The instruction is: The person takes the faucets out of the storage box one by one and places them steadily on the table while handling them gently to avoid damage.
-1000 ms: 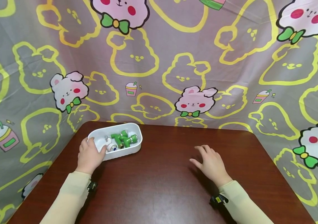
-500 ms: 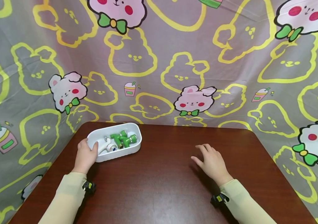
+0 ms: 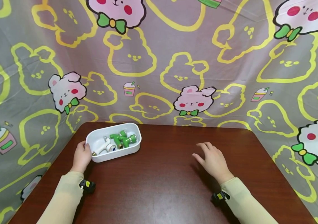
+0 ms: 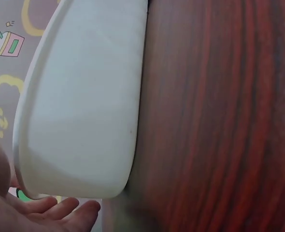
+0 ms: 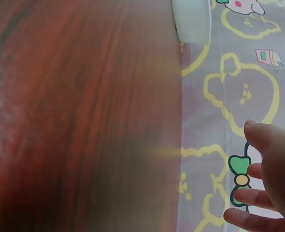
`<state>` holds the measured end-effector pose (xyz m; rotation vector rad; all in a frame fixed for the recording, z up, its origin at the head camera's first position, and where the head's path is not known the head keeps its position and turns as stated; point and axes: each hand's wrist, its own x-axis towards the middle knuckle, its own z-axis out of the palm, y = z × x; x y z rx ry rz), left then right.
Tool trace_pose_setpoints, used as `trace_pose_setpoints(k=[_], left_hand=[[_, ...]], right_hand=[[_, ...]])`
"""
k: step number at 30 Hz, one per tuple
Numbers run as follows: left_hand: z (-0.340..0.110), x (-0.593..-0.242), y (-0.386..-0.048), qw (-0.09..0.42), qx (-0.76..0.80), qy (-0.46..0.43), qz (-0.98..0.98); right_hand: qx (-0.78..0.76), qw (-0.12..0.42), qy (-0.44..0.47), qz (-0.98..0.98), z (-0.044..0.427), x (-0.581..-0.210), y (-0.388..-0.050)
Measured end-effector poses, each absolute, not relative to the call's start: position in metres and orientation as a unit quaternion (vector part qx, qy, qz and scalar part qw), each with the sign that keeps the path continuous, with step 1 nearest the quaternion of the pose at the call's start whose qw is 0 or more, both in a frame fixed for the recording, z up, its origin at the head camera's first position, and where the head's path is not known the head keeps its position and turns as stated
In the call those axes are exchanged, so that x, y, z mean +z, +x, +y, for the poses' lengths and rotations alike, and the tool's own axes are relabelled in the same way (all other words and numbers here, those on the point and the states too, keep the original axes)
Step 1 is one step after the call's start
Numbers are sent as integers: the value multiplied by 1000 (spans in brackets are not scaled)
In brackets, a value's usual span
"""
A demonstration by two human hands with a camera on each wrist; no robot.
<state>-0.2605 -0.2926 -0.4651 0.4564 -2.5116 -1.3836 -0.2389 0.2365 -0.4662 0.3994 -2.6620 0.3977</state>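
A white oval tub (image 3: 117,153) sits at the back left of the table. Inside lie a white tap (image 3: 102,147) with a brass-coloured end and two green taps (image 3: 117,137) (image 3: 129,140) with shiny collars. My left hand (image 3: 81,157) is at the tub's left end, its thumb by the rim. In the left wrist view its loosely extended fingers (image 4: 79,215) lie alongside the tub's end wall; firm contact cannot be made out. My right hand (image 3: 213,163) hovers over the right side of the table, fingers spread and relaxed, holding nothing.
The dark reddish-brown table (image 3: 159,186) has rounded back corners. A grey curtain (image 3: 159,40) with yellow outlines and cartoon rabbits hangs behind it and along both sides. Dark wrist cameras (image 3: 87,186) (image 3: 220,198) sit at both cuffs.
My left hand has drawn back leftward from over the tub's end, its thumb coming out from inside, baring the white tap. The tub stays almost in place; my right hand barely shifts.
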Motion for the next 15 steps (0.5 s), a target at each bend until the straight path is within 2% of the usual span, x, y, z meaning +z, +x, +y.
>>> trace_pose_setpoints(k=[4, 7, 11, 15], left_hand=[[-294, -468, -261, 128, -487, 170, -847], [-294, -469, -262, 131, -505, 172, -836], [-295, -469, -263, 120, -526, 175, -823], [-295, -468, -262, 111, -533, 177, -820]], right_hand=[[152, 199, 139, -958, 237, -466, -241], [192, 173, 130, -957, 235, -466, -241], [267, 130, 119, -947, 230, -466, -240], [300, 120, 121, -939, 227, -468, -242]])
